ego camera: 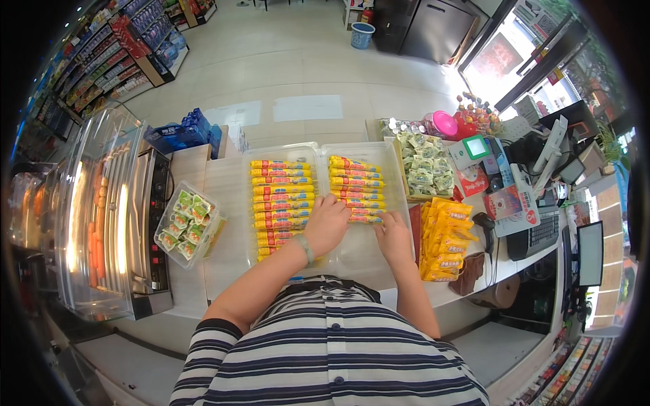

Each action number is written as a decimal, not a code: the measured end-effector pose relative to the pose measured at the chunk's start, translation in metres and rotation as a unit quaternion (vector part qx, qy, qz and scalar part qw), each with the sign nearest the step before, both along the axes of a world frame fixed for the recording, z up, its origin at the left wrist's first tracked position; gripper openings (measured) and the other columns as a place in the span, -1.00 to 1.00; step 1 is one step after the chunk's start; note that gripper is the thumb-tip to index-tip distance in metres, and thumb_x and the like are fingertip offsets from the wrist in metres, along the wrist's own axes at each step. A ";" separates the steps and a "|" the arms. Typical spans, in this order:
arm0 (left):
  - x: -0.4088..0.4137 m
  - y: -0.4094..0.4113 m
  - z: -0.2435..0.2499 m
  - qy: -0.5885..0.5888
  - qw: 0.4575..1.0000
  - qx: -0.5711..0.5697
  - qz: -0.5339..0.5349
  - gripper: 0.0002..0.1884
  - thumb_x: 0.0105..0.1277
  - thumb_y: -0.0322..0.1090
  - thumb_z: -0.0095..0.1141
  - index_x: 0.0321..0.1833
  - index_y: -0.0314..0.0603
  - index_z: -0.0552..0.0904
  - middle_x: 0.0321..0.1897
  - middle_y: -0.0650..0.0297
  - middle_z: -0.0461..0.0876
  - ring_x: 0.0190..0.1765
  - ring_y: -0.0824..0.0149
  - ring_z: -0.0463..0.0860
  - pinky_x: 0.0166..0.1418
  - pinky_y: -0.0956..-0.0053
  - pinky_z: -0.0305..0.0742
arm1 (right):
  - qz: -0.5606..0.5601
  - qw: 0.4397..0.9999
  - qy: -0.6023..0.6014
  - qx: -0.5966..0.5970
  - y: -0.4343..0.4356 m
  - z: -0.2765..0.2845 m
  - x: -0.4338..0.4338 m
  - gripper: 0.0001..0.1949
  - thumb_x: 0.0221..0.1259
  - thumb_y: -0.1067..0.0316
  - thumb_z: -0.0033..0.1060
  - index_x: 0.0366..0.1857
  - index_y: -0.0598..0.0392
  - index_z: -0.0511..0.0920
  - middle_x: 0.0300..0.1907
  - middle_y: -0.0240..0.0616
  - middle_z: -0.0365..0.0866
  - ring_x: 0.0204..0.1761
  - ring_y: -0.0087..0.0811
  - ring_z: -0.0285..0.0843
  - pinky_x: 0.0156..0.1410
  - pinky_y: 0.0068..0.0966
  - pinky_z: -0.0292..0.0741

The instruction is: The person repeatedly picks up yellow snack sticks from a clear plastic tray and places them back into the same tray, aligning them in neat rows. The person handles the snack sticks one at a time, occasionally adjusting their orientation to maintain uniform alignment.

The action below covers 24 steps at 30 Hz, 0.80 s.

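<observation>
Two clear plastic trays stand side by side in front of me, each with a column of yellow-wrapped sausages lying crosswise. My left hand point(327, 223) reaches over the left tray point(238, 203) into the right one, its curled fingers at the left end of the nearest yellow-wrapped sausage point(364, 220). At that sausage's other end are the fingertips of my right hand point(396, 237), inside the right tray point(358, 251). My left forearm hides part of the lower rows of the left tray's sausages point(282, 198). The right tray's sausages point(355, 180) lie above my fingers.
Left of the trays are a small tub of green-wrapped snacks point(188, 223) and a glass-covered sausage roller grill point(104, 218). To the right lie yellow snack packets point(444, 241), a box of pale green packets point(424, 165), a barcode scanner point(486, 228) and a keyboard point(538, 233).
</observation>
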State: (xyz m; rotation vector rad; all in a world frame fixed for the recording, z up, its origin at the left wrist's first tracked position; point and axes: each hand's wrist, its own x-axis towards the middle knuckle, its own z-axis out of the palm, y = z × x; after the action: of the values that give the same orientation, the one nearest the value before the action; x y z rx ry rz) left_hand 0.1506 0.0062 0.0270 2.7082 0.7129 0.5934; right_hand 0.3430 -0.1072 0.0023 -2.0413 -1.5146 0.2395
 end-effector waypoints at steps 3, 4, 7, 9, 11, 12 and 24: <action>0.017 0.006 -0.012 0.062 0.997 0.045 -0.002 -0.88 0.14 -0.35 0.32 -0.28 -0.17 0.71 -0.24 0.24 0.68 -0.01 0.14 0.52 0.12 0.21 0.32 | 0.009 0.998 -0.038 -0.047 0.006 -0.011 0.006 -0.66 0.09 0.45 0.46 -0.01 0.21 0.67 0.00 0.00 0.66 -0.08 0.01 0.71 0.03 -0.14 0.65; 0.022 0.008 -0.014 0.077 0.995 0.066 -0.001 -0.91 0.15 -0.36 0.29 -0.32 -0.18 0.71 -0.27 0.23 0.68 -0.02 0.14 0.52 0.10 0.22 0.32 | 0.006 0.997 -0.038 -0.072 0.010 -0.014 0.007 -0.66 0.07 0.45 0.47 -0.03 0.22 0.67 -0.01 0.02 0.66 -0.07 0.02 0.71 0.04 -0.13 0.64; 0.038 0.011 -0.011 0.186 0.980 0.066 -0.008 -0.92 0.17 -0.39 0.21 -0.35 -0.14 0.75 -0.32 0.22 0.71 0.00 0.16 0.54 0.10 0.22 0.30 | 0.006 0.989 -0.046 -0.139 0.023 -0.021 0.008 -0.72 0.05 0.45 0.45 -0.13 0.22 0.65 -0.05 0.06 0.64 -0.04 0.07 0.70 0.05 -0.08 0.64; 0.046 0.012 -0.005 0.277 0.960 0.045 -0.013 -0.85 0.22 -0.35 0.17 -0.29 -0.07 0.80 -0.28 0.23 0.76 0.05 0.17 0.56 0.15 0.23 0.28 | 0.024 0.982 -0.062 -0.176 0.029 -0.024 0.007 -0.81 0.08 0.48 0.37 -0.22 0.22 0.61 -0.08 0.07 0.63 -0.04 0.11 0.70 0.04 -0.07 0.65; 0.051 0.013 -0.005 0.323 0.945 0.040 -0.009 -0.81 0.26 -0.31 0.15 -0.24 -0.03 0.83 -0.25 0.24 0.78 0.08 0.17 0.57 0.17 0.23 0.27 | 0.028 0.981 -0.069 -0.178 0.035 -0.026 0.004 -0.81 0.10 0.49 0.35 -0.21 0.22 0.61 -0.07 0.07 0.62 -0.06 0.11 0.71 0.03 -0.07 0.65; 0.052 0.012 -0.008 0.325 0.945 0.043 -0.002 -0.80 0.26 -0.30 0.15 -0.23 -0.03 0.84 -0.24 0.25 0.79 0.09 0.17 0.57 0.17 0.23 0.27 | 0.030 0.980 -0.073 -0.181 0.036 -0.028 0.003 -0.81 0.10 0.50 0.33 -0.20 0.22 0.60 -0.07 0.07 0.62 -0.07 0.10 0.71 0.03 -0.06 0.66; 0.049 0.008 -0.015 0.268 0.962 0.043 0.000 -0.82 0.20 -0.36 0.16 -0.26 -0.15 0.81 -0.19 0.17 0.72 0.04 0.13 0.57 0.16 0.18 0.33 | -0.023 0.974 -0.069 -0.213 0.039 -0.032 0.000 -0.84 0.31 0.46 0.08 -0.09 0.16 0.56 0.01 0.08 0.57 -0.06 0.15 0.72 0.03 0.00 0.65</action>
State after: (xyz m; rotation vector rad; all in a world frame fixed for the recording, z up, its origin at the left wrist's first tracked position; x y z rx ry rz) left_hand 0.2001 0.0145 0.0116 2.9720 0.8212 -0.1341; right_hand 0.3426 -0.0685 -0.0301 -2.4691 -1.6039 0.4448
